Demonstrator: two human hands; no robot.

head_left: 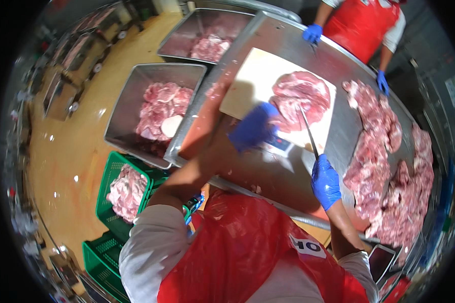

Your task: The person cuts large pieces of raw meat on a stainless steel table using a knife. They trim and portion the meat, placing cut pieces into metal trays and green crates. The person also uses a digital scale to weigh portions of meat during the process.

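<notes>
A large piece of raw meat (pixel 303 93) lies on a white cutting board (pixel 250 70) on the steel table. My right hand (pixel 326 182), in a blue glove, is closed around the handle of a knife (pixel 309 132). The narrow blade points away from me, and its tip reaches the meat's middle. My left hand (pixel 253 127), also gloved in blue, is at the meat's near left edge. Motion smears its fingers, so their pose and any contact are unclear. Beside it, a small white and blue object (pixel 279 145) sits at the board's near edge.
More meat (pixel 371 151) is heaped along the table's right side. Two steel tubs (pixel 121 118) with cut meat stand left of the table (pixel 215 113), near green crates (pixel 106 209). Across the table is a co-worker in a red apron (pixel 361 28) and blue gloves.
</notes>
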